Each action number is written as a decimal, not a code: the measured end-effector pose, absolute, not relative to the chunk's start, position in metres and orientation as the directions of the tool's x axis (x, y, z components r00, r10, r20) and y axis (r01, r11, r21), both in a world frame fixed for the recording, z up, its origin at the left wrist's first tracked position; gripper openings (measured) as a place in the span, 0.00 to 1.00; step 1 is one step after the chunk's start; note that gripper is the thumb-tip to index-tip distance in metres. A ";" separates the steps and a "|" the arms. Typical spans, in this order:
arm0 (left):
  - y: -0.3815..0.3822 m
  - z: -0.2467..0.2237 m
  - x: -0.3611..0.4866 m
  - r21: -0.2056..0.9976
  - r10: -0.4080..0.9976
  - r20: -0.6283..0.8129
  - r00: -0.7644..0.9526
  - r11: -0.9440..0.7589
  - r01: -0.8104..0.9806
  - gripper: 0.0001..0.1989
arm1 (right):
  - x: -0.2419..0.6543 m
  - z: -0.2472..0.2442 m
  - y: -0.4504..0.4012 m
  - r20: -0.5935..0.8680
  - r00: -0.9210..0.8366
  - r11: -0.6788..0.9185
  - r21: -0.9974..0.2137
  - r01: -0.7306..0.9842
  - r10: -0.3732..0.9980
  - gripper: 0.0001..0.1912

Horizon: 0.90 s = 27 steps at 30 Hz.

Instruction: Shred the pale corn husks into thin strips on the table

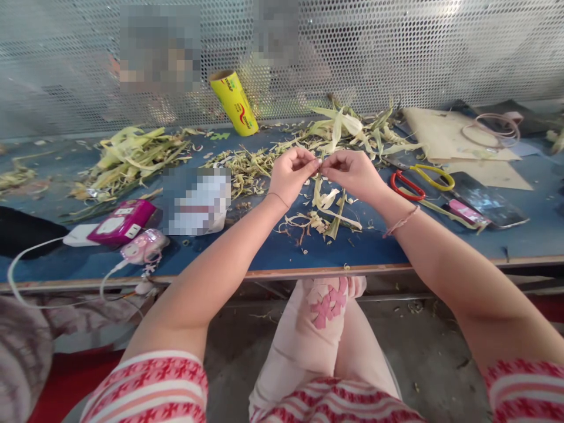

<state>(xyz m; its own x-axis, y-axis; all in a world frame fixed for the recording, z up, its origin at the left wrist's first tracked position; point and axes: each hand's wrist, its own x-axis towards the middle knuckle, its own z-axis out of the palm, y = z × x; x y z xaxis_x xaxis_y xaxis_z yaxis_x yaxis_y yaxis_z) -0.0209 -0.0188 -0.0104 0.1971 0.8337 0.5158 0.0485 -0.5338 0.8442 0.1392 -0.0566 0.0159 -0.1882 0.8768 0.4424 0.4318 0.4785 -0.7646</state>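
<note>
My left hand (pixel 291 175) and my right hand (pixel 356 177) meet over the blue table, fingertips pinched close together. Between them is a thin strip of pale green corn husk (pixel 320 187), mostly hidden by the fingers. Below, loose husk scraps (pixel 324 222) lie near the table's front edge. Just beyond the hands spreads a pile of shredded husk (pixel 251 167), with longer husk leaves (pixel 348 123) on it. Scissors (pixel 420 178) with one red and one yellow handle rest right of my right hand.
Left on the table (pixel 273 258) are a husk bundle (pixel 132 155), a magenta box (pixel 126 222), a cabled pink case (pixel 143 247) and a blurred white packet (pixel 218 202). A yellow tube (pixel 235 106) leans against the perforated metal screen (pixel 374 64). Right are a phone (pixel 491 200) and cardboard (pixel 445 132).
</note>
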 end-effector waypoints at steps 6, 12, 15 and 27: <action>-0.019 -0.010 -0.021 0.850 0.836 0.506 0.212 -0.526 0.043 0.14 | 0.139 0.017 -0.056 0.447 -0.191 0.483 -0.756 0.441 0.874 0.08; -0.020 -0.009 -0.022 0.857 0.843 0.494 0.214 -0.514 0.046 0.14 | 0.141 0.017 -0.056 0.464 -0.189 0.496 -0.738 0.457 0.865 0.10; -0.020 -0.009 -0.021 0.857 0.845 0.493 0.209 -0.513 0.050 0.14 | 0.141 0.017 -0.056 0.460 -0.191 0.493 -0.741 0.456 0.867 0.09; -0.026 -0.005 -0.021 0.895 0.873 0.434 0.222 -0.445 0.000 0.10 | 0.141 0.017 -0.056 0.445 -0.191 0.482 -0.759 0.439 0.875 0.07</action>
<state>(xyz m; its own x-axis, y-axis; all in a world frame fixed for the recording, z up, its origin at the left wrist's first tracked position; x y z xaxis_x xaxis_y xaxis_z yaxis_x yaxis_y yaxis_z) -0.0211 -0.0256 -0.0046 0.2216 0.8730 0.4344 -0.0005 -0.4454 0.8953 0.1407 -0.0560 0.0169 -0.1906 0.8748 0.4455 0.4385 0.4819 -0.7586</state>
